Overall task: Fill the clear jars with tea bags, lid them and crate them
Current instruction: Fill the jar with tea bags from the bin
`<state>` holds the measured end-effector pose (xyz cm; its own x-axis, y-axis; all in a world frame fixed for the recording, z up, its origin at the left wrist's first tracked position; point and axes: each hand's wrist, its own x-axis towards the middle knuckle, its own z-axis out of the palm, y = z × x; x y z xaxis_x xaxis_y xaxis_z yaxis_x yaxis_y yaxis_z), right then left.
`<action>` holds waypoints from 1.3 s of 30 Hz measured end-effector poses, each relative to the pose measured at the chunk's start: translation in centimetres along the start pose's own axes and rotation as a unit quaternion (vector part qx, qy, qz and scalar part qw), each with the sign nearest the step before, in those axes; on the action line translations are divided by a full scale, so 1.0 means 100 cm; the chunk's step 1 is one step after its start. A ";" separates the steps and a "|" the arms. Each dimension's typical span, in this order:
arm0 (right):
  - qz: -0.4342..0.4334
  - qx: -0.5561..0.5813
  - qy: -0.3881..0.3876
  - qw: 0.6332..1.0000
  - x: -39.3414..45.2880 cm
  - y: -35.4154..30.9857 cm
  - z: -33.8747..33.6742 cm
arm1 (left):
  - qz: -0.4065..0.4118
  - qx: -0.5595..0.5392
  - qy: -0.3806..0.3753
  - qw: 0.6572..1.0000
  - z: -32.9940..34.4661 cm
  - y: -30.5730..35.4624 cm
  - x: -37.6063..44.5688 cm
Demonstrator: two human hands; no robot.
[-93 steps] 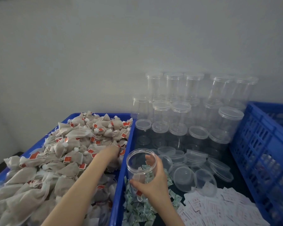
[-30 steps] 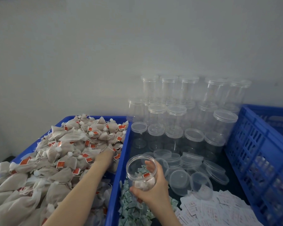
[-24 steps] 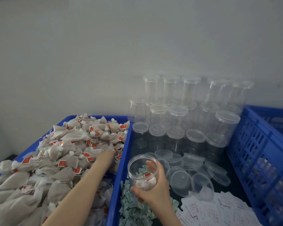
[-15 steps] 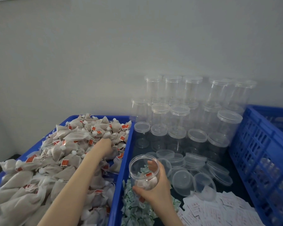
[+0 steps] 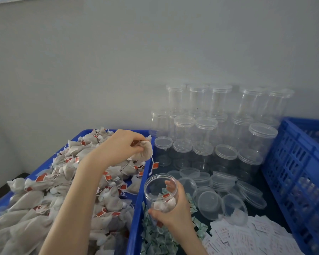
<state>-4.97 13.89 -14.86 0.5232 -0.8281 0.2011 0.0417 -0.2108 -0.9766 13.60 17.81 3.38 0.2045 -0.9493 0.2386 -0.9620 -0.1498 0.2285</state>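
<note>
Filling step: the left hand pinches a tea bag above the heaped tray; the right hand grips an open jar beside it. The bag likely drops in next.

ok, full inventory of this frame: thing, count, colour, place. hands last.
tea bags: many, beige with red tags, heaped in left bin
left bin: one, blue
lidded jars: many, clear, stacked at back wall
loose lids: many, clear, front of the jars
green sachets: pile, below held jar
white packets: pile, bottom right
crate: one, blue, right
held jar: one, clear, few bags inside
left hand: pinches one tea bag
right hand: grips held jar
</note>
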 end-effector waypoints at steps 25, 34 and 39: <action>-0.028 0.013 -0.004 1.000 0.003 0.001 -0.003 | 0.110 0.099 -0.264 0.953 0.071 0.062 -0.007; -0.012 0.011 0.014 1.000 -0.001 0.001 -0.004 | 0.012 -0.104 -0.140 0.985 0.052 0.007 0.019; -0.010 0.006 0.009 1.000 -0.003 0.001 -0.008 | -0.163 0.057 -0.112 0.979 0.099 -0.047 0.041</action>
<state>-5.80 13.71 -15.01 0.5073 -0.8327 0.2219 0.0630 -0.2210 -0.9732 17.18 11.86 -6.08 0.4715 -0.8807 -0.0450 -0.8686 -0.4726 0.1490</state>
